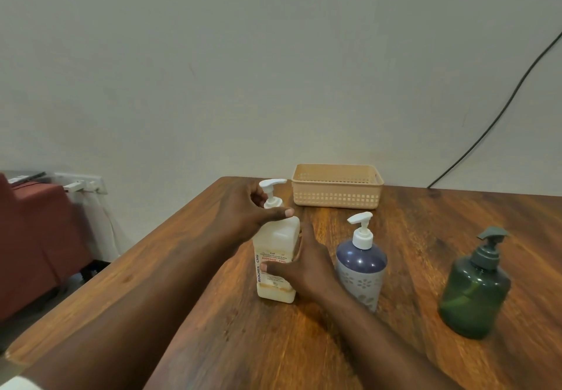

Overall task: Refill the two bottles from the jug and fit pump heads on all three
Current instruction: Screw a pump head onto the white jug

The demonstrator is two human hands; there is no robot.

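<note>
A square cream jug (275, 239) with a printed label stands upright on the wooden table (213, 313), a white pump head (271, 187) on its neck. My left hand (249, 213) wraps the jug's shoulder and the pump collar. My right hand (304, 265) grips the jug's lower body, thumb across the label. To the right stands a purple bottle (362, 271) with a floral lower half and a white pump. Further right is a green translucent bottle (474, 292) with a dark grey pump.
A beige perforated basket (337, 186) sits at the table's back edge by the wall. A black cable (498, 113) runs down the wall at right. A red chair (36, 237) and a white socket strip stand left of the table.
</note>
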